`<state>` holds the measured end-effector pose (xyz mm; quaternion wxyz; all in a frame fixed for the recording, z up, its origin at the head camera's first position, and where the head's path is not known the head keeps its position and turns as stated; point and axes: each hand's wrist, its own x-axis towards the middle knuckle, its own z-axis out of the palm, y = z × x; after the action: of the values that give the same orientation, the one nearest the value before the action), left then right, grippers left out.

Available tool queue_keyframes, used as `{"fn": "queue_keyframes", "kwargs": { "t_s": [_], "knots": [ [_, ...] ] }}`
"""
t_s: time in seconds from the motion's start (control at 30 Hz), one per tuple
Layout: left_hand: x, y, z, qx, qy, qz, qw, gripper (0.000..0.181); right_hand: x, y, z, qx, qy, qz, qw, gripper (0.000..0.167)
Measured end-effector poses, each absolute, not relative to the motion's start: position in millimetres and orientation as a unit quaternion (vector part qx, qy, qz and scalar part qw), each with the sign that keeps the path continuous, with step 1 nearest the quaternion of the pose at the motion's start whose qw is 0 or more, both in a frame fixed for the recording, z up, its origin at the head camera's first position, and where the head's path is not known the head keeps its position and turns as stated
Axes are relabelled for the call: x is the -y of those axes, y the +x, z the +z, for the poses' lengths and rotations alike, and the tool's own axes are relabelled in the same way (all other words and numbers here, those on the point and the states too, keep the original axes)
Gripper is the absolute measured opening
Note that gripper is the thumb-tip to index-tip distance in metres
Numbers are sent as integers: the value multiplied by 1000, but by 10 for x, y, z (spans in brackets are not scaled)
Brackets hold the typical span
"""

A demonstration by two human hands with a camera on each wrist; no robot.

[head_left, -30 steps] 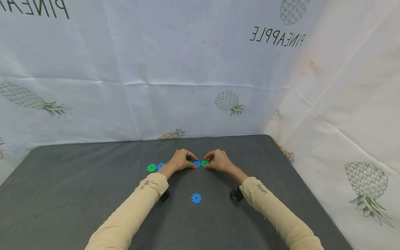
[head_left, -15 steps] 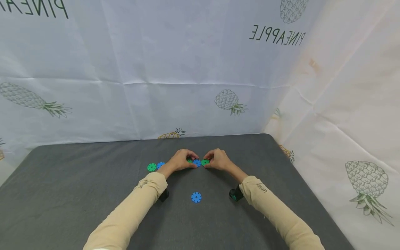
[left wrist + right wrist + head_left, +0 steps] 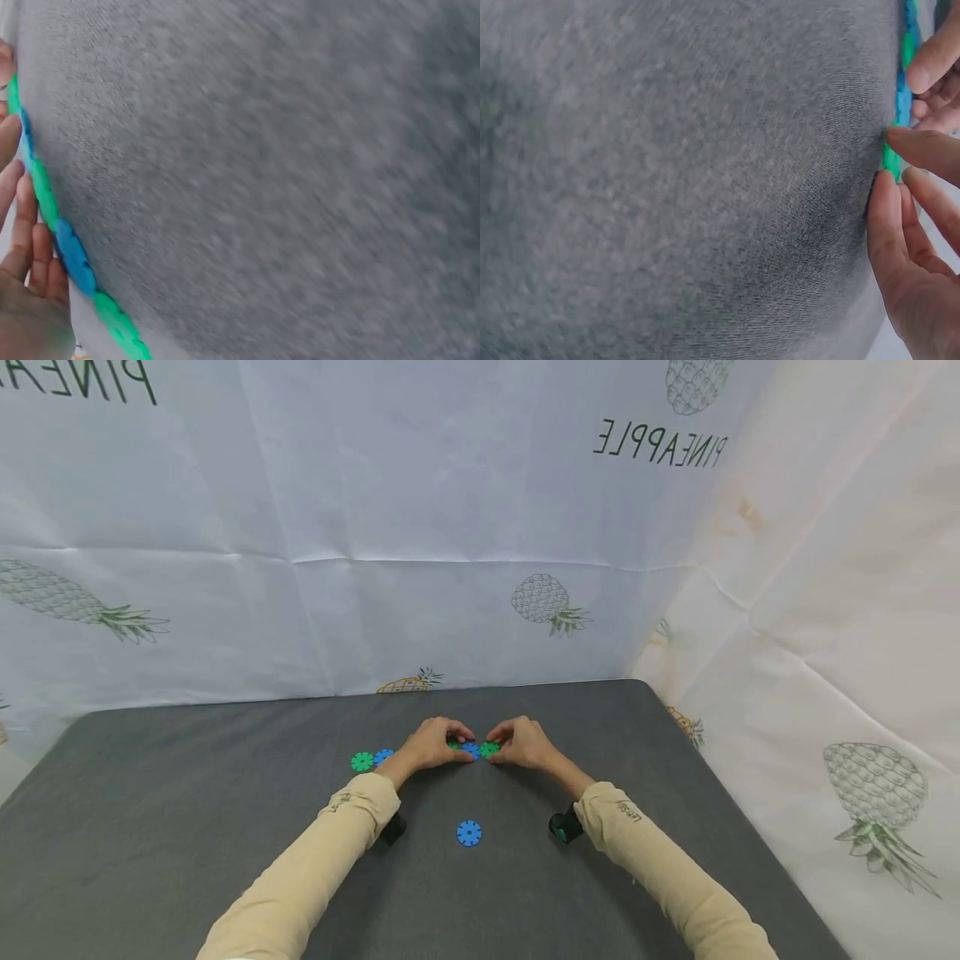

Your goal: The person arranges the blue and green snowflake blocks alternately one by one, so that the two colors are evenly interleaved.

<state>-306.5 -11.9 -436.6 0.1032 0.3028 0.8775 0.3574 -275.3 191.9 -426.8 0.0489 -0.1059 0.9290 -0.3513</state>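
Observation:
A row of notched discs in alternating green and blue lies across the far part of the table. My left hand point(image 3: 429, 745) pinches a blue notched disc point(image 3: 470, 750) between thumb and fingers and covers part of a green one beside it. At the row's right end, my right hand point(image 3: 523, 745) pinches a green notched disc point(image 3: 489, 749) by its edges, against the blue one. Left of my left wrist show another green disc point(image 3: 362, 762) and a blue disc point(image 3: 383, 756). In the left wrist view the row, with a blue disc point(image 3: 75, 256), runs edge to edge.
A single blue notched disc point(image 3: 468, 833) lies on the dark grey tabletop point(image 3: 187, 827), between my forearms and closer to me. Behind the table hangs a white cloth point(image 3: 405, 610) printed with pineapples; another stretch of cloth point(image 3: 795, 635) runs along the right side.

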Motion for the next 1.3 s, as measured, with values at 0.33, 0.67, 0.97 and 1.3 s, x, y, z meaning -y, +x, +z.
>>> {"fn": "queue_keyframes", "kwargs": {
  "t_s": [0.33,0.67,0.97,1.3],
  "knots": [
    [96,-3121,-4310,-880,292,351,127,32,-2146,-2588,-4216,-878,-104,-463,55,32],
    [-19,-3152,-4313,-882,320,326,117,34,-2080,-2075,-4324,-775,-95,-616,102,44],
    [-130,-3134,-4352,-886,322,319,101,30,-1846,-1696,-4410,-741,-110,-644,153,39],
    [-132,-3140,-4383,-883,328,320,100,30,-1697,-1668,-4435,-739,-132,-631,195,35]
  ]
}}
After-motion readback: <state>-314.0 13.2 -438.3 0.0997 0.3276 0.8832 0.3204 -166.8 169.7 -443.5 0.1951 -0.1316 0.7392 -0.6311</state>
